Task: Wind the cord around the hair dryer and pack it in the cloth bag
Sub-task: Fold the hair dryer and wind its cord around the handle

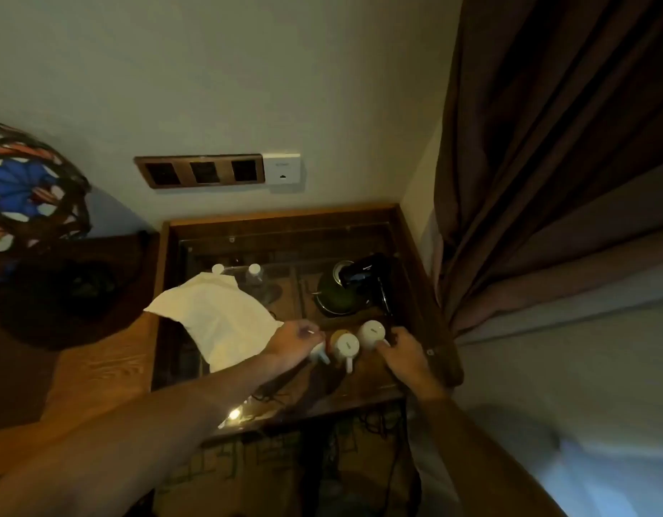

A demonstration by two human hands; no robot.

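Mugs (345, 345) crowd both hands: left hand (294, 343) grips one, right hand (404, 354) fingers curl at another (grip unclear); reaching for the hair dryer (365, 278) risks toppling them.

Black hair dryer (363, 273) lies at the table's back right; white cloth bag (218, 319) lies crumpled left.

My left hand (298, 339) covers most of the leftmost mug (319, 353), so only its lower side and handle show; my fingertips are lost behind it; my right hand (404, 354) hides its own fingers against the rightmost mug (372, 333), and I cannot tell whether they grip it; the hair dryer (363, 275) is dark on dark, its cord perhaps trailing down its right side; the stained-glass lamp (27, 192) is cut by the left edge; the bottles (254, 275) behind the cloth bag (218, 317) are half hidden.
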